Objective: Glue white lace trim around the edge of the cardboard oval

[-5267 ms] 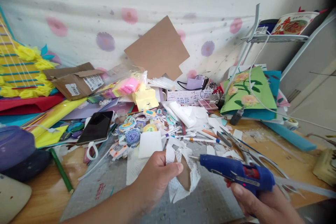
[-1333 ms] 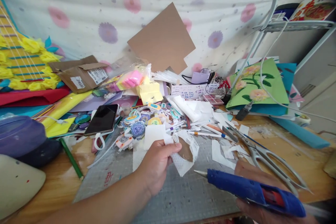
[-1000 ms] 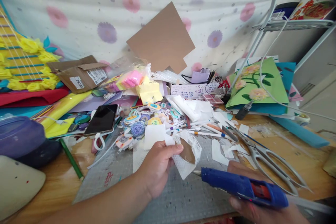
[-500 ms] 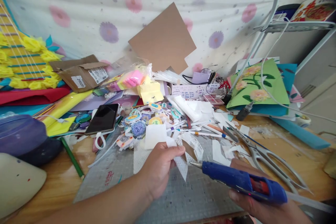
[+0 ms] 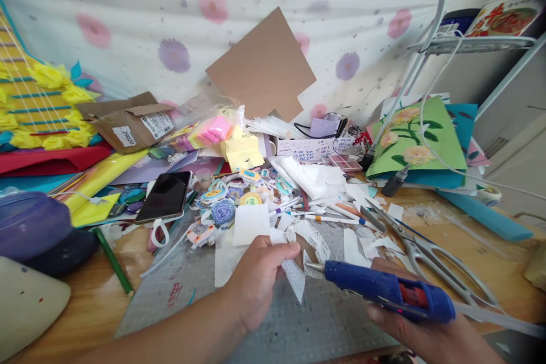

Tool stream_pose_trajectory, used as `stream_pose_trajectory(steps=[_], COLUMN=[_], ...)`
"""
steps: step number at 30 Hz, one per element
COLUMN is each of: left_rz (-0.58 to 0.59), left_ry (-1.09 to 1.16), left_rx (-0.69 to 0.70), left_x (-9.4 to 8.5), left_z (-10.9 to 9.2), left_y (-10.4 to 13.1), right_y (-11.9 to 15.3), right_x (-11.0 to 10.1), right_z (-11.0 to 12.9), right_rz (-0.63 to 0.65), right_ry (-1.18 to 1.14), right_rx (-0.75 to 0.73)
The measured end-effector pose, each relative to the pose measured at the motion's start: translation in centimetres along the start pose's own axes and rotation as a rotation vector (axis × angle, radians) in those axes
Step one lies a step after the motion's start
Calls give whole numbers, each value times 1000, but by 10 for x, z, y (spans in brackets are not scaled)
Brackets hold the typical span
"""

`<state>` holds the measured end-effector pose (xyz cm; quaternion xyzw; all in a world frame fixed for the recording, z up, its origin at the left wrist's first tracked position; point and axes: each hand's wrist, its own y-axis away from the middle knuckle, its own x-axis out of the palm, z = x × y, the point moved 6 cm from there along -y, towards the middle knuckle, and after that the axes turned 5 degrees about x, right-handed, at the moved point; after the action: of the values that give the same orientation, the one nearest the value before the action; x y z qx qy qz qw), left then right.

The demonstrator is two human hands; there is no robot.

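Note:
My left hand [image 5: 258, 276] pinches a thin white textured piece [image 5: 294, 280] between thumb and fingers, above the grey cutting mat [image 5: 187, 307]. A curved white strip [image 5: 318, 242] and a bit of brown show beside my thumb, forming a looped shape. In my right hand [image 5: 405, 333] is a blue hot glue gun [image 5: 379, 290], its metal nozzle pointing left at the lower part of the white piece. Whether the nozzle touches it, I cannot tell. A clear glue stick [image 5: 490, 317] sticks out of the gun's back end.
Large scissors [image 5: 430, 256] lie right of the mat among white scraps. Behind my hands are a pile of small coloured cutouts [image 5: 224, 211], several pens [image 5: 333, 218] and a white square [image 5: 251, 224]. A phone [image 5: 164, 196] and a green pencil [image 5: 113, 261] are on the left.
The glue gun's rear end has swung slightly left, while its nozzle stays close to the white piece. The whole view has shifted a little. Both hands keep their holds.

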<state>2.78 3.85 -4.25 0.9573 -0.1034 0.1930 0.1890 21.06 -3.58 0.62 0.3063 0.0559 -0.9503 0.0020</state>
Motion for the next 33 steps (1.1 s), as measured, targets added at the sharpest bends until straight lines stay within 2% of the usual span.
stream_pose_trajectory(steps=[3, 9, 14, 19, 24, 33], left_rz=[29, 166, 160, 35, 36, 98], left_ry=[8, 13, 1, 48, 110, 110], left_rx=[14, 61, 79, 20, -36, -26], left_x=[1, 12, 12, 2, 4, 9], left_z=[-1, -7, -9, -6, -5, -7], left_y=[0, 3, 1, -5, -4, 1], right_y=[0, 0, 5, 15, 18, 15], right_x=[0, -2, -13, -25, -18, -9], right_z=[0, 3, -6, -24, -30, -30], right_rz=[-25, -95, -160, -264, -253, -163], right_ry=[-59, -138, -151, -209, -230, -226], right_rx=[25, 39, 114, 174, 197, 231])
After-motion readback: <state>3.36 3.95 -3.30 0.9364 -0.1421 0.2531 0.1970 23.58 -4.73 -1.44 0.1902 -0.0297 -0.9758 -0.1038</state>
